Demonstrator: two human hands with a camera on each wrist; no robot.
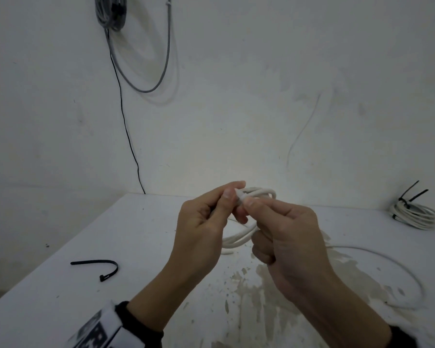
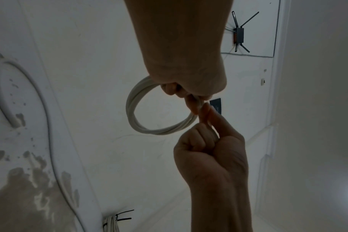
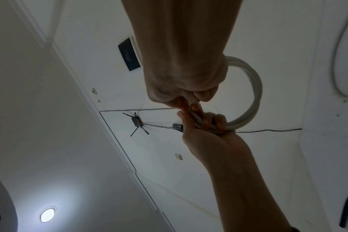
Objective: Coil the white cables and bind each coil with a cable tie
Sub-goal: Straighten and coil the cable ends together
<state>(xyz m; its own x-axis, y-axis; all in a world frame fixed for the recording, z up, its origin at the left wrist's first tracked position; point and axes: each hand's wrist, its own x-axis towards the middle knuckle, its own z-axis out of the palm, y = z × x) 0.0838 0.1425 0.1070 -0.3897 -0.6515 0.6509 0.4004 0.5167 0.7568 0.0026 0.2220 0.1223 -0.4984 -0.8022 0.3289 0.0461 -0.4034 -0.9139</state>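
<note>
Centrally, both hands are raised above the white table, sharing 1 small coil of white cable. Left hand: fingers curled round the coil's strands, thumb and forefinger pinching them near the top of the loop. Right hand: thumb and forefinger pinching the cable's end at the same spot, just beside the left fingertips, the remaining fingers curled into the palm round the coil's strands. Left-wrist view: the coil hangs as a round loop of several turns between the 2 hands. Right-wrist view: the same loop curves out from the right fist and into the left hand's fingers.

A loose white cable curves over the stained part of the table, right of the hands. At the far right edge lies a finished coil, bound with black ties whose tails stick upward. 1 loose black cable tie, bent into a hook, lies on the table well left of the hands. Grey cable and a thin black wire hang on the wall behind.
</note>
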